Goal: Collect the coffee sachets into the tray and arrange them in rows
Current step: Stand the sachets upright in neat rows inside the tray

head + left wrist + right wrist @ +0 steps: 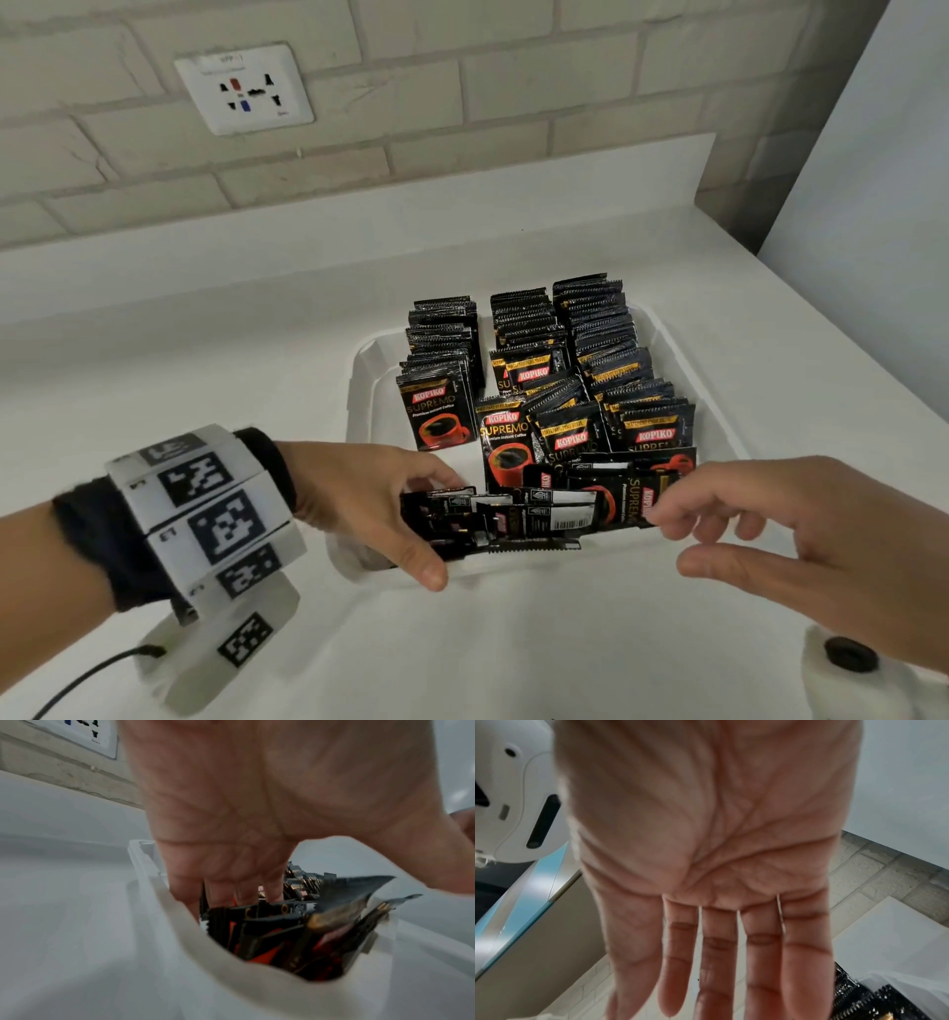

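Note:
A white tray (359,390) on the white counter holds black Kopiko coffee sachets (518,329) standing in three rows. Across the tray's near end lies a loose bunch of sachets (539,514), turned sideways. My left hand (411,514) grips the bunch's left end, fingers behind and thumb in front. The left wrist view shows that hand (231,892) reaching inside the tray wall (164,898) behind the sachets (295,933). My right hand (683,539) hovers at the bunch's right end and holds nothing. In the right wrist view its fingers (718,963) are straight, with sachets (859,1004) at the lower right.
A wall socket (244,90) sits in the brick wall behind the counter's raised back ledge (462,174). A white panel (873,205) bounds the counter on the right. Bare counter (179,360) stretches left of the tray. A white device (513,801) shows in the right wrist view.

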